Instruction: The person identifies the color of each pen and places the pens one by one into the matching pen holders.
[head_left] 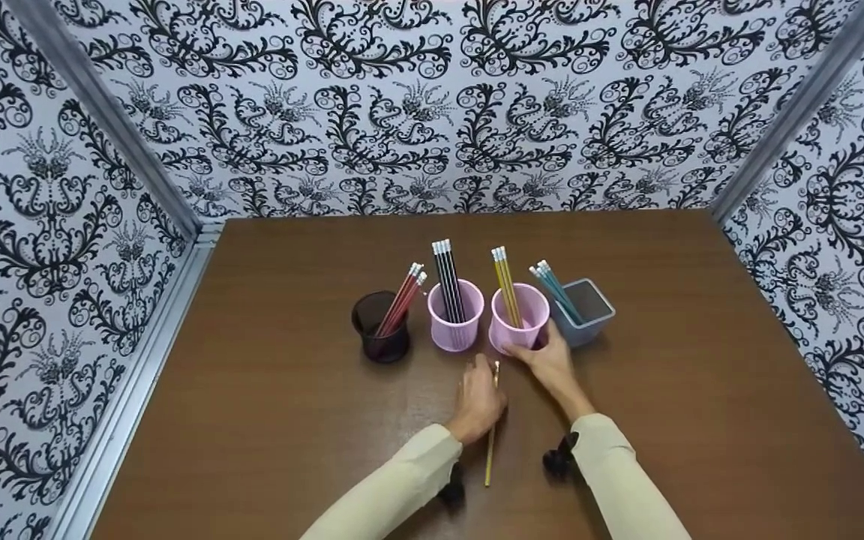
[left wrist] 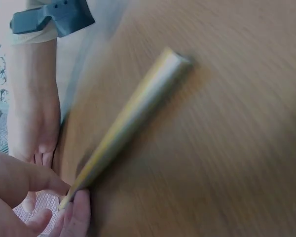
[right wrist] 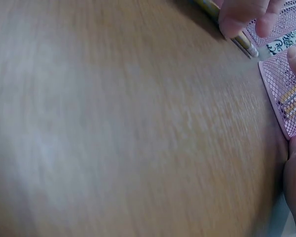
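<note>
My left hand [head_left: 479,401] pinches a yellow pencil [head_left: 490,457] between thumb and fingers, low over the brown table. The pencil's white eraser end points away from me, towards the cups. In the left wrist view its other end [left wrist: 175,61] looms close to the camera. My right hand [head_left: 550,365] grips the lower right side of a pink mesh cup [head_left: 505,337]. Several yellow pencils [head_left: 508,289] lean inside that cup, eraser ends up. The right wrist view catches this cup [right wrist: 278,89] at its edge, with the right thumb against the mesh.
Left of the gripped cup stands another pink mesh cup [head_left: 453,336] of black pencils [head_left: 448,277]. Farther left, a black mesh cup [head_left: 385,346] holds red pencils [head_left: 402,300]. To the right, a grey square holder [head_left: 589,328] has teal pencils [head_left: 558,289]. Patterned walls [head_left: 432,112] enclose the table [head_left: 289,420].
</note>
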`<state>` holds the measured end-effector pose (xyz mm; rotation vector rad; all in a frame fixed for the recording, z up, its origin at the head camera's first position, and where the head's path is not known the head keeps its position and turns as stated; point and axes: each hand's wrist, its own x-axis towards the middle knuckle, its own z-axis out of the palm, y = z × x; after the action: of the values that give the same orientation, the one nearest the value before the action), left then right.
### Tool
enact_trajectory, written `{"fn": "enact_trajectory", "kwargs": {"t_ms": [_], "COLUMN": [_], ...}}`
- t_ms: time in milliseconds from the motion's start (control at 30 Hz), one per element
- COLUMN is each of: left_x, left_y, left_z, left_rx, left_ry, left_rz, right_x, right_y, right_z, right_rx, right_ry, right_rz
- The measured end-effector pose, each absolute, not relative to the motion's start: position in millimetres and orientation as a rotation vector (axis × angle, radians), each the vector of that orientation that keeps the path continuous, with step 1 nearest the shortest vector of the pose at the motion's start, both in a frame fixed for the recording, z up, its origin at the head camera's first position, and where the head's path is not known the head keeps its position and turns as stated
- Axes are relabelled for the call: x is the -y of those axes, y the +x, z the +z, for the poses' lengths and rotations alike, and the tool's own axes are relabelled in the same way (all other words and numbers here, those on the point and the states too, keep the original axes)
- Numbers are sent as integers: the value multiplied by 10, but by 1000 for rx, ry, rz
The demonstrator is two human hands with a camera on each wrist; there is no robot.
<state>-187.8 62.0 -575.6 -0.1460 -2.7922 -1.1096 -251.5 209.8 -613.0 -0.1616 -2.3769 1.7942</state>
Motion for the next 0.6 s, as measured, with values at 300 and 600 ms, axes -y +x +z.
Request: {"fn": "enact_trajectory", "kwargs": {"t_ms": [300, 600], "left_x": [-535, -453], "left_y": [-1959, -2111], "left_z": [-5489, -5079], "left_rx": [2888, 2889], "left_ry": [-67, -137], "left_rz": [-1366, -1327], "right_x": [-2078, -2092], "right_y": [-2478, -2505], "right_z": [-6032, -6105], "right_rx": [2343, 2395], "right_ry": [-146, -182], "right_rz": [1846, 1809]}}
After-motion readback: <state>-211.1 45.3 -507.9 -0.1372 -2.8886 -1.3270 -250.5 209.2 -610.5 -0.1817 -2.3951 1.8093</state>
